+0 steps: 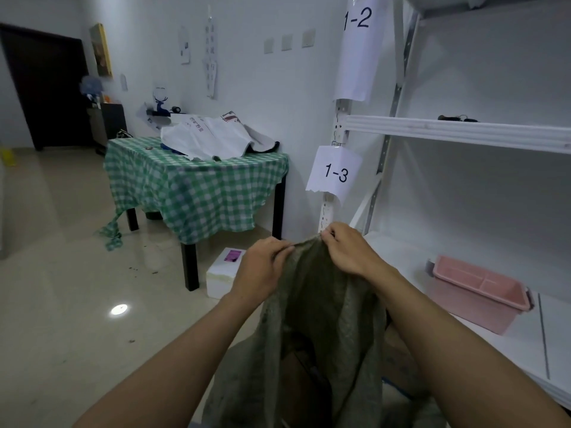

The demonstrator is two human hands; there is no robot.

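Left hand (pixel 262 268): fingers curled, pinching top edge of cloth (pixel 315 319).
Right hand (pixel 347 251): same pinch, just beside left one.
Cloth: held up in front, between both arms, hanging loose down past bottom of view.
Looks soft, floppy, light. Thin knit, so may stretch or snag. Not slippery.
Best to hold at top edge, hands spread toward corners, to keep flat.
Near right: shelf (pixel 463 132), pink bin (pixel 463 304) on lower board.
Far left: table (pixel 197 186).

The walls (pixel 247 72) were white and the floor (pixel 61 288) pale and shiny. A counter (pixel 278 205) with a green checked cloth (pixel 197 193) stood well beyond the left hand (pixel 262 267). White shelves (pixel 457 131) rose beside the right hand (pixel 349 248).
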